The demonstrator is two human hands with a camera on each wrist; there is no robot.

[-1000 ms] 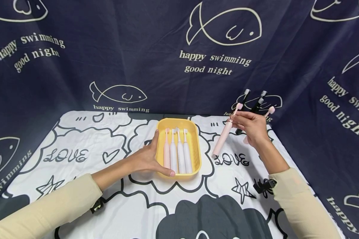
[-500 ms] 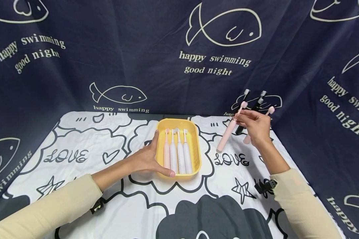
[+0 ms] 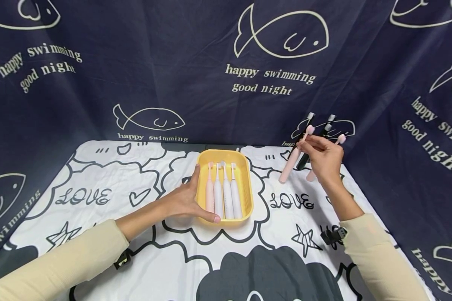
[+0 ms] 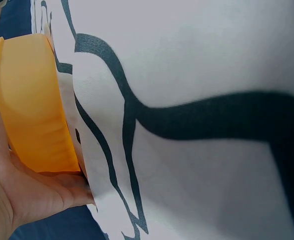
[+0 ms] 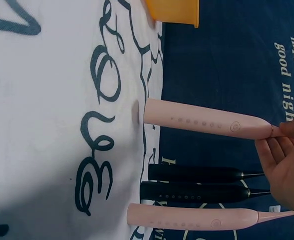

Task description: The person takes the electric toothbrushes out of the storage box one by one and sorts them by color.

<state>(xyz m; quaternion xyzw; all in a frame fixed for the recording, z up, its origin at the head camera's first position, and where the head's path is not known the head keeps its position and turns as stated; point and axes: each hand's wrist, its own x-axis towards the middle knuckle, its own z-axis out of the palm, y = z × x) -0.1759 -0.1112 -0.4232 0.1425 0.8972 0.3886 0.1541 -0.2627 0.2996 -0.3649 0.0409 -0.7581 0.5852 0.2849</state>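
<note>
Pink electric toothbrush [image 3: 291, 165] held up at the far right; yellow tray [image 3: 245, 184] mid-table.

The toothbrush is pale pink and slim, tilted with its brush head up and far, its base seemingly just off the cloth. The tray is a rounded yellow rectangle, flat on the table, holding four toothbrushes [image 3: 223, 192] side by side, heads pointing far.

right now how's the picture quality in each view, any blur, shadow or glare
Head view: evenly lit and sharp, with the yellow tray and pink toothbrush crisp. Left wrist view: very close, so the tray wall and left hand look soft, and the cloth darkens at bottom right. Right wrist view: sharp on the toothbrush, which casts a faint shadow on the cloth, no glare.
</note>
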